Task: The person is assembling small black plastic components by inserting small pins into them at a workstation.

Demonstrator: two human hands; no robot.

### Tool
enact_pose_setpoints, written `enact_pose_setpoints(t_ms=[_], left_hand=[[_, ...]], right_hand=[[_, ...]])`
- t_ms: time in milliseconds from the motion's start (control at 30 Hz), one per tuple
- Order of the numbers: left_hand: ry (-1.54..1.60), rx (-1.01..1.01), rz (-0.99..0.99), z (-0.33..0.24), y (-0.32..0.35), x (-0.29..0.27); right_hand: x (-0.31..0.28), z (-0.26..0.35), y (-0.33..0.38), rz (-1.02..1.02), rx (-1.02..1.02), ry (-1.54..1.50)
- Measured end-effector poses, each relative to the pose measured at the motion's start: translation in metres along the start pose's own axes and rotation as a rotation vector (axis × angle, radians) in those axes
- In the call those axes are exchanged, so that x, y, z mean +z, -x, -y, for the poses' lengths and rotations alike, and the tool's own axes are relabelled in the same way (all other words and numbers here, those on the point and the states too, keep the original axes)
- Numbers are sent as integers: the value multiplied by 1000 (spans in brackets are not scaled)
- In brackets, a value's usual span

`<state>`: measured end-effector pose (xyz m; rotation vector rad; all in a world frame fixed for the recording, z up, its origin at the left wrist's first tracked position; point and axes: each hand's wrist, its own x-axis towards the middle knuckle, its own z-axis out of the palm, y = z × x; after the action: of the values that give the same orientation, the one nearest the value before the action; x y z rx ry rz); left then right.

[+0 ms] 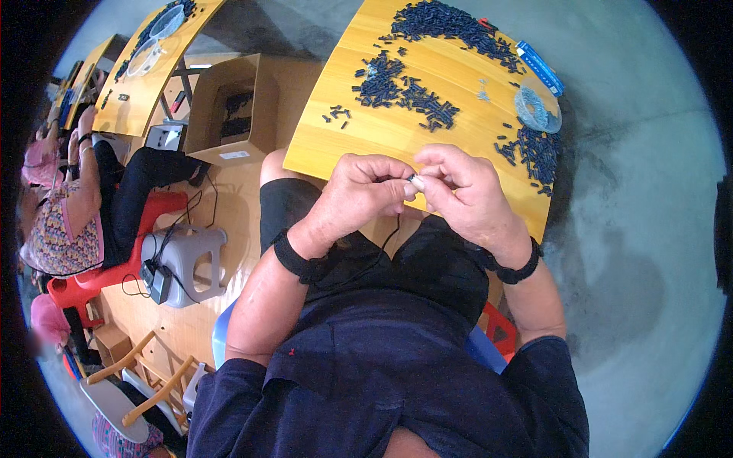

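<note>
Above the near edge of the yellow table (pixel 324 137), my two hands meet fingertip to fingertip. My left hand (pixel 363 195) pinches a small black cylindrical piece (pixel 412 179) between thumb and forefinger. From the other side, the thumb and forefinger of my right hand (pixel 469 195) close on the same spot; the fingers mostly cover the piece, and anything else held there is too small to name. Beyond my hands, a middle pile of small black pieces (pixel 374 84) lies on the tabletop, with several loose ones to its left.
A larger black pile (pixel 439 23) spreads along the far edge, and another pile (pixel 538 153) lies at the right beside a clear plastic bowl (pixel 532 108) and a blue box (pixel 540 69). An open cardboard box (pixel 263 107) stands left; a co-worker (pixel 69 221) sits farther left near a grey stool (pixel 187 263).
</note>
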<state>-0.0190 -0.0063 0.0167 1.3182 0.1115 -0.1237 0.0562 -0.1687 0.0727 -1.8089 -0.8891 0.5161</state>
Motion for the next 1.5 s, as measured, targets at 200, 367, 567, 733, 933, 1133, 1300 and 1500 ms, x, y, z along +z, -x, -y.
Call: enact_pose_setpoints(t_ms=[200,367,567,733,933,1133,1300,1500], left_hand=[[50,-7,-21,1,-1,0],[88,-7,18,3,-3,-4],[153,-44,108,-3,-2,-9],[180,-89,133,-6,-2,-11],[180,-173,152,-7,-2,-16],[190,-159,114,-5,-3,-13],[181,-20,4,-8,-9,-10],[191,17,-42,-2,-4,-17]], right_hand=[[1,-10,0,-78,-52,1],[3,-19,0,-96,-204,74],[1,-22,1,-71,-400,151],[3,-25,3,-68,-439,204],[4,-28,1,-59,-497,259],[-3,-43,-5,24,-234,-71],[-12,-110,-47,-215,117,261],[-14,-137,-69,-191,123,648]])
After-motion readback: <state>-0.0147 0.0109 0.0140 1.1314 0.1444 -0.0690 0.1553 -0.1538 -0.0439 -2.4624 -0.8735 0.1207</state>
